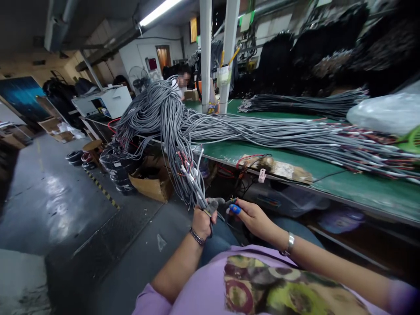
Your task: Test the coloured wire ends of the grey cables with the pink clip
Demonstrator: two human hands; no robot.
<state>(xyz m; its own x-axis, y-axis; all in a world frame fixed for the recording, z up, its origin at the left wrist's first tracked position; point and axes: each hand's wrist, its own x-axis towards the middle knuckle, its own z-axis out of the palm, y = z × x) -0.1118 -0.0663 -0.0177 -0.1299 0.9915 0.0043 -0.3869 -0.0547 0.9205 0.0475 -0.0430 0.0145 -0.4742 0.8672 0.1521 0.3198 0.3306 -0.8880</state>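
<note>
My left hand (202,221), with grey coverings on its fingers, is closed around grey cables (197,188) whose bundle hangs down from the table edge. White-sheathed ends and thin red wires (185,162) stick up from this bundle just above the hand. My right hand (251,215) has a blue wrap on one finger. Its thumb and fingertips pinch thin coloured wires (232,200) at a cable end, close in front of the left fingertips. Exactly how the wires lie between the fingers is too small to make out.
Long grey cables (249,131) lie along the green table (226,154). Darker cables (302,104) and a plastic bag (387,113) sit further back. A pink clip (262,176) is at the table edge. A cardboard box (152,186) stands on the floor. Another person (179,87) sits behind the cables.
</note>
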